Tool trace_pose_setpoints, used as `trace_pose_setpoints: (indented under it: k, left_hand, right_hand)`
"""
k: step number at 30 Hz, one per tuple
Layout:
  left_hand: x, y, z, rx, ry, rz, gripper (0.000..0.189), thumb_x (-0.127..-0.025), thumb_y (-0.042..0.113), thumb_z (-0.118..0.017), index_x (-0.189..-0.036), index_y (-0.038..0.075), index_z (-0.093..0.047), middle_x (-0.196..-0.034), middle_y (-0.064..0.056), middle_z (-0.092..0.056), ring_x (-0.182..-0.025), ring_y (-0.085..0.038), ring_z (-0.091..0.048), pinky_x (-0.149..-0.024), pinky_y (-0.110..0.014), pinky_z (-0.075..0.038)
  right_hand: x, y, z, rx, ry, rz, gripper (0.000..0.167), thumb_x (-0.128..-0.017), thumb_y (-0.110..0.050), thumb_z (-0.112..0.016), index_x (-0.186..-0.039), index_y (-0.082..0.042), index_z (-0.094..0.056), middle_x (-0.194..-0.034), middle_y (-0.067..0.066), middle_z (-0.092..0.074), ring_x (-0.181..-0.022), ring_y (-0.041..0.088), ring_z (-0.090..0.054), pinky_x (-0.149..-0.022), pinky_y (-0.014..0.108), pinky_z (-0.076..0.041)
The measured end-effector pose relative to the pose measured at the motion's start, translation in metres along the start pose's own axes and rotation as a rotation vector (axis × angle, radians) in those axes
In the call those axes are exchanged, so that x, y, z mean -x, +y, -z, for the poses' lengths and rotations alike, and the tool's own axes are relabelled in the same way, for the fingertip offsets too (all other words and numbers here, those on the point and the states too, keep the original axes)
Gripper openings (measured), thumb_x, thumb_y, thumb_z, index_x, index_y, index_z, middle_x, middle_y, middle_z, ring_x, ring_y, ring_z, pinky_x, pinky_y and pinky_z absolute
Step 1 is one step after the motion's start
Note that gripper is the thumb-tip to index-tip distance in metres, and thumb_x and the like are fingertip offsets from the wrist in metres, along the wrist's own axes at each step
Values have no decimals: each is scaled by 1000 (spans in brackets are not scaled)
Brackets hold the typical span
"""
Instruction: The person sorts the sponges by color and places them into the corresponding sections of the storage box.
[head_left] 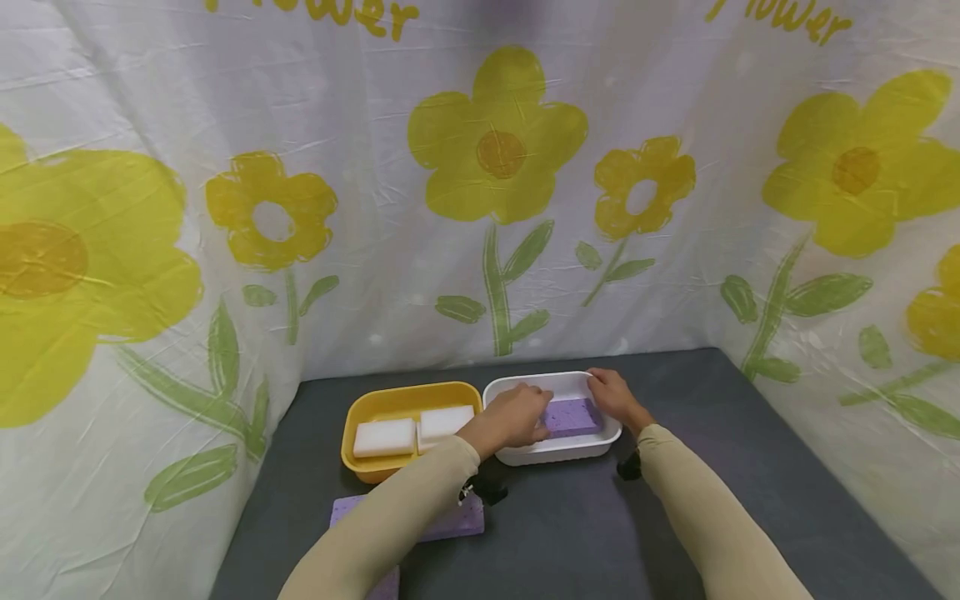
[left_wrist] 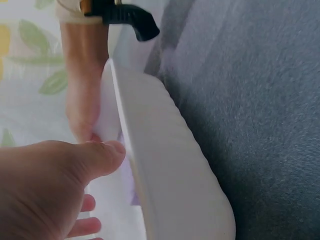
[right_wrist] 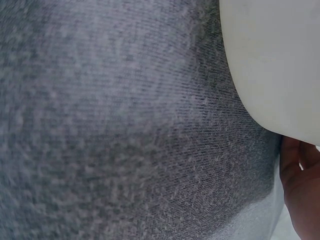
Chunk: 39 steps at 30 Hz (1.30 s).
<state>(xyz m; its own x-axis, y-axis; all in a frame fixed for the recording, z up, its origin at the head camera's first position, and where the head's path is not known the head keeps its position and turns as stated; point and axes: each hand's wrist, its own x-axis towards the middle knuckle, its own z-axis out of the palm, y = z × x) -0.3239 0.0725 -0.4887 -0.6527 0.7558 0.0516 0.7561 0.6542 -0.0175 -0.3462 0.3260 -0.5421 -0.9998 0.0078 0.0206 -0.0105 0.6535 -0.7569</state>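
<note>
A white plastic tray (head_left: 558, 454) stands at the back of the dark table, with a purple sponge (head_left: 573, 417) lying flat inside it. My left hand (head_left: 512, 417) is over the tray's left part, thumb and fingers spread at the sponge's left end. In the left wrist view the thumb (left_wrist: 102, 156) overlaps the purple sponge (left_wrist: 129, 175); whether it touches is unclear. My right hand (head_left: 617, 395) grips the tray's back right corner. Its fingers (right_wrist: 290, 160) show against the tray wall (right_wrist: 280, 65) in the right wrist view.
Left of the white tray, close beside it, stands a yellow tray (head_left: 351, 442) with white sponges (head_left: 384, 437) in it. In front of it lie purple sponges (head_left: 461, 518), partly hidden by my left sleeve. A flower-printed curtain (head_left: 375, 317) surrounds the table's back and sides.
</note>
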Motion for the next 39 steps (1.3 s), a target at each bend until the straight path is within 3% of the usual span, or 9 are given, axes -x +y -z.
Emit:
trace_pose_setpoints:
  k: [7, 11, 15, 19, 26, 32, 39]
  left_hand:
    - [20, 10, 17, -41, -34, -53, 59, -97, 48, -82, -142, 13, -66, -130, -5, -75, -113, -23, -72, -94, -38, -63]
    - [31, 14, 24, -101, -21, -93, 59, -97, 49, -82, -141, 13, -67, -124, -3, -76, -107, -22, -73, -89, -38, -63]
    - [46, 13, 28, -131, -11, -126, 58, -95, 51, -83, -137, 15, -67, -119, -1, -76, -101, -20, -74, -84, -37, -62]
    - [64, 9, 31, -123, -42, -148, 59, -92, 53, -86, -135, 16, -68, -113, 1, -76, -95, -15, -72, -81, -33, -61]
    - [97, 3, 44, -56, -145, -130, 59, -88, 53, -90, -130, 15, -72, -101, 5, -74, -87, -8, -66, -73, -29, -59]
    - [121, -5, 55, -46, -176, -95, 58, -83, 49, -95, -123, 13, -73, -96, 2, -72, -81, -11, -64, -71, -32, -58]
    - [146, -15, 59, -68, -205, -45, 50, -80, 48, -96, -109, 14, -74, -91, -2, -67, -76, -14, -60, -68, -35, -57]
  right_hand:
    - [1, -3, 0, 7, 5, -8, 38, -113, -14, -42, -131, 6, -69, -112, 20, -71, -103, 30, -61, -88, 41, -48]
    - [1, -3, 0, 7, 4, -8, 37, -113, -14, -41, -128, 6, -69, -112, 20, -70, -103, 30, -61, -89, 42, -49]
    - [0, -1, -1, -7, -2, -27, 37, -113, -15, -41, -127, 4, -69, -109, 18, -68, -103, 30, -59, -86, 40, -47]
    - [0, -1, -1, -17, -4, -57, 38, -113, -17, -40, -129, 3, -69, -108, 16, -66, -103, 29, -58, -85, 39, -45]
    - [1, -2, 1, -8, -8, -49, 42, -112, -18, -37, -132, 4, -67, -109, 17, -65, -104, 30, -57, -87, 42, -45]
    - [0, -3, 1, -14, -19, -41, 42, -114, -19, -38, -134, 4, -66, -115, 19, -66, -107, 31, -58, -89, 42, -46]
    - [3, -4, 1, -10, -20, -32, 36, -114, -16, -39, -125, 4, -67, -102, 15, -61, -99, 28, -56, -81, 38, -43]
